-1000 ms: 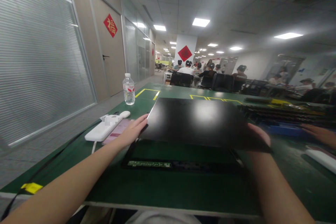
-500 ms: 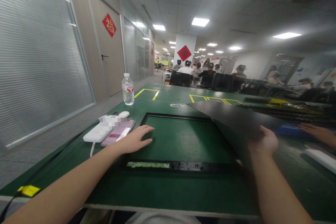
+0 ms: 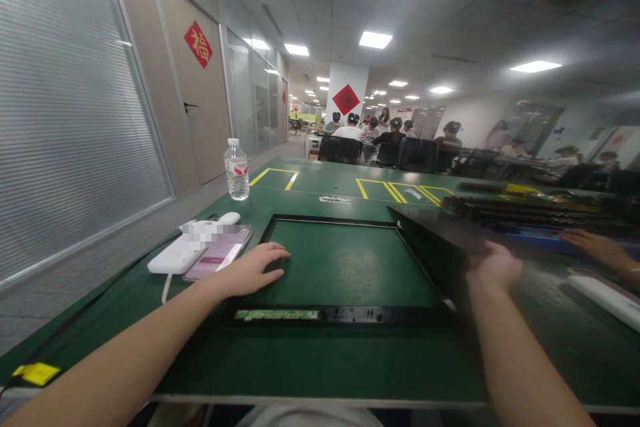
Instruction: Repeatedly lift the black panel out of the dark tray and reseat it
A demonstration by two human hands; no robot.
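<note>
A black rectangular frame lies flat on the green tabletop, with a narrow green circuit board set in the left part of its near bar. Over the frame's left bar is my left hand, palm down, fingers stretched out and holding nothing. My right hand grips a thin dark flat panel by its right side. That panel stands tilted steeply along the frame's right bar; its lower part is blurred, so I cannot tell whether it touches the frame.
Left of the frame are a phone, a white power bank with a cable, and a water bottle. At right, another person's hand is near a blurred stack of black parts and a white device.
My right hand has tipped the panel to a steeper angle, so less of its face shows and the frame's right bar is more exposed. My left hand stays over the left bar.
</note>
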